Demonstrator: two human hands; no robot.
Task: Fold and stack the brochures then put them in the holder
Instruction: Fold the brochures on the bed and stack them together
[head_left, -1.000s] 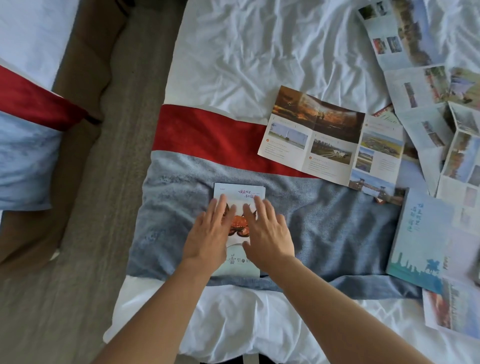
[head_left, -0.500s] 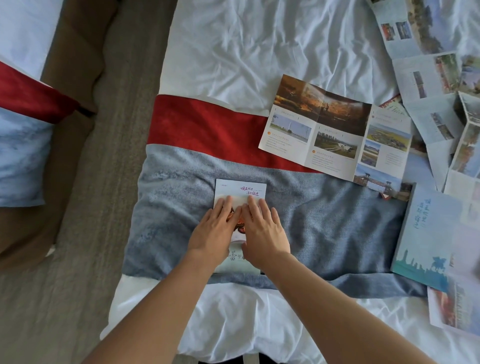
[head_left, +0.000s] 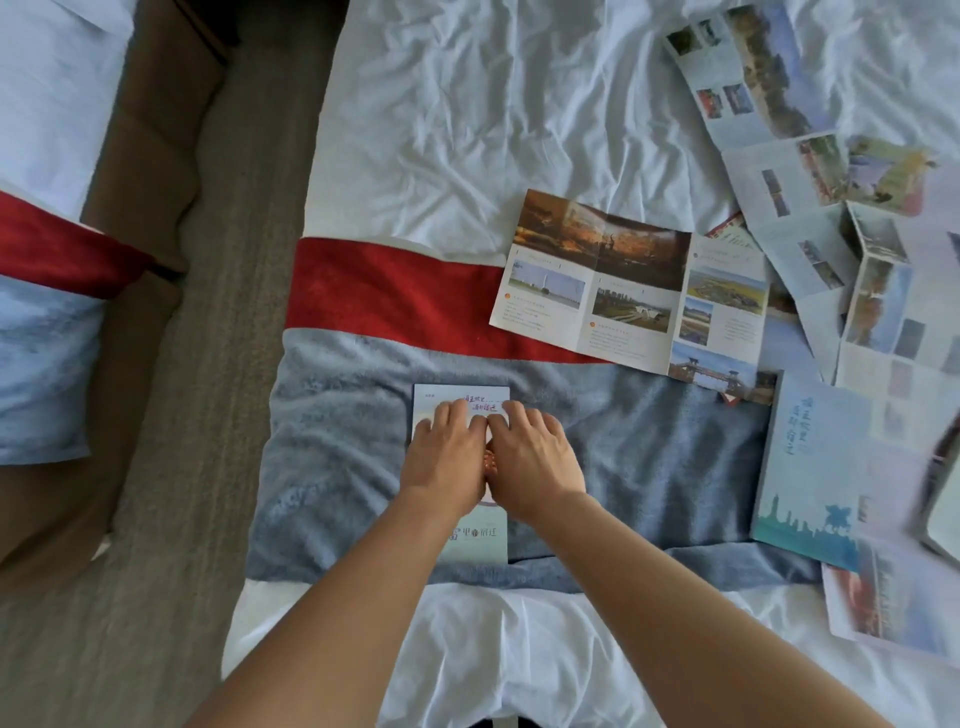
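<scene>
Hands lay side by side on the folded brochure (head_left: 462, 530), which sat on the grey runner (head_left: 649, 441) near the foot of the bed (head_left: 467, 130). Left hand (head_left: 449, 452) was flat, fingers straight, pressing the upper half. Right hand (head_left: 535, 457) was flat too, fingers overhanging the brochure's right edge onto the runner. Neither gripped anything; both looked to be flattening the crease.

Open brochure (head_left: 623, 291) lay unfolded just beyond, across the red band (head_left: 389, 296) and the runner. More open brochures (head_left: 831, 234) sprawled in an overlapping heap at the right, with a blue booklet (head_left: 821, 467) near them. Holder: not seen in view.

Risks, judged from here: soft bedding gives under pressure, so the crease may set weak and the brochure spring open once released. Uneven push from two hands could skew the panels or slide the paper on the plush runner. Most brochures were unfolded, so the task looked early. Overlapping sheets at right could drag each other when one is pulled.
</scene>
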